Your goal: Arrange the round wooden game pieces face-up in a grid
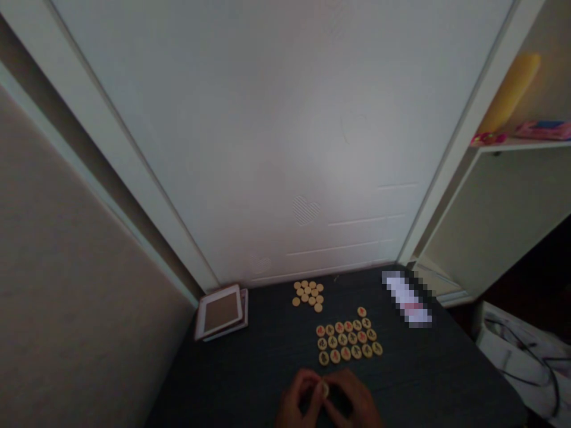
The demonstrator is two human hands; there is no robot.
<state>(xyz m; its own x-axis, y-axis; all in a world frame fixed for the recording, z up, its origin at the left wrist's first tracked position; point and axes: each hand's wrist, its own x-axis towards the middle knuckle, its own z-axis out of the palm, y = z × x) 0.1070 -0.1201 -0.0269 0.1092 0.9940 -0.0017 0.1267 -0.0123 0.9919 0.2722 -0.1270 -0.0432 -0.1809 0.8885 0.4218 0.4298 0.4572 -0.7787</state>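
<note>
Bare hands, two, at my view's six o'clock: left hand point(298, 399) and right hand point(357, 397), fingers curled inward, tips clamped together on one small, pale tan, round disc point(325, 390), its marking too small to read. From it, at one o'clock, I count eighteen tan round discs point(342, 339) with red or black characters, three rows of six; one red-marked tan disc point(361, 311) beyond. Just short of twelve: roughly a dozen plain pale discs point(307, 290), clustered. Surface: one dark tabletop point(259, 371).
</note>
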